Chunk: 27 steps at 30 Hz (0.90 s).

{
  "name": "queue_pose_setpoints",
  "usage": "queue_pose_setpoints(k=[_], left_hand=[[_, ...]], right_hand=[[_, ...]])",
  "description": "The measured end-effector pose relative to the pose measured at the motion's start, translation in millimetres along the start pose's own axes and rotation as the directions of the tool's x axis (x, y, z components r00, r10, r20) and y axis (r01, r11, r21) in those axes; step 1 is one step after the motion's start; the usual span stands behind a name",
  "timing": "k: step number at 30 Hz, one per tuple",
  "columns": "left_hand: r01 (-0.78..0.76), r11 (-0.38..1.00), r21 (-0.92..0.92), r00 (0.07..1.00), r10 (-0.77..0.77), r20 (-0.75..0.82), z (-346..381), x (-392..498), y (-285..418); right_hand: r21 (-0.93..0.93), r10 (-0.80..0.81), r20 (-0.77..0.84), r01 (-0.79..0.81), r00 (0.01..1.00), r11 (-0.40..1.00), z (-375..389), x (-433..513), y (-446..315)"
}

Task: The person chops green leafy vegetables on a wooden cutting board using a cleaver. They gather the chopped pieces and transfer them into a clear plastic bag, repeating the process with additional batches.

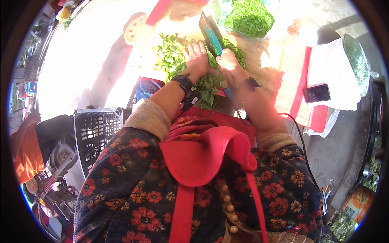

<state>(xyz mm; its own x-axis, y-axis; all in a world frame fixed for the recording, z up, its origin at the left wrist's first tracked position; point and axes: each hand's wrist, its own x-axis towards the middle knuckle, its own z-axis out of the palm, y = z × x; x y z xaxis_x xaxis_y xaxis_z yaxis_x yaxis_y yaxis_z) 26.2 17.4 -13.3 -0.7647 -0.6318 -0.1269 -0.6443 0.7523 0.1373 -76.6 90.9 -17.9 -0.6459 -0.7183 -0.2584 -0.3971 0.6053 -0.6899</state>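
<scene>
My left hand (pixel 197 57) lies over a bunch of leafy green herbs (pixel 173 59), holding it down with the fingers extended and the thumb out to the side. Stems and leaves (pixel 209 88) hang toward my red apron. In my right hand (pixel 228 60) is a cleaver (pixel 212 35) with a teal handle, raised at a tilt just right of my left fingers. Finely cut greens (pixel 238 51) lie beside and behind the blade on a wooden board (pixel 258 66). Where the blade's edge meets the greens is hidden.
A clear bag of chopped greens (pixel 249 18) stands at the back. At right, a phone (pixel 316 93) lies on white plastic bags (pixel 328 70) near another bag of greens (pixel 356 63). A black plastic crate (pixel 97 130) is at left; beyond it sits a person in orange (pixel 29 155).
</scene>
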Motion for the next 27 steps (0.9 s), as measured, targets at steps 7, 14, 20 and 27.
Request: queue_pose_setpoints(k=[7, 14, 20, 27], left_hand=[[0.072, 0.997, 0.006, 0.993, -0.071, -0.092, 16, -17, 20], [-0.066, 0.995, 0.077, 0.985, 0.052, 0.166, -4, 12, -11], [-0.174, 0.978, 0.116, 0.969, 0.148, 0.199, -8, 35, -26], [-0.155, 0.972, 0.175, 0.949, 0.097, 0.3, -18, 42, -24]], right_hand=[[0.108, 0.023, 0.025, -0.025, 0.999, 0.994, 0, -3, 10], [0.105, 0.02, 0.005, -0.021, 1.0, 0.994, 5, 0, 16], [0.113, -0.028, -0.027, 0.031, 0.999, 0.993, 6, -1, 20], [0.177, -0.095, -0.104, 0.113, 0.99, 0.978, 14, -4, 27]])
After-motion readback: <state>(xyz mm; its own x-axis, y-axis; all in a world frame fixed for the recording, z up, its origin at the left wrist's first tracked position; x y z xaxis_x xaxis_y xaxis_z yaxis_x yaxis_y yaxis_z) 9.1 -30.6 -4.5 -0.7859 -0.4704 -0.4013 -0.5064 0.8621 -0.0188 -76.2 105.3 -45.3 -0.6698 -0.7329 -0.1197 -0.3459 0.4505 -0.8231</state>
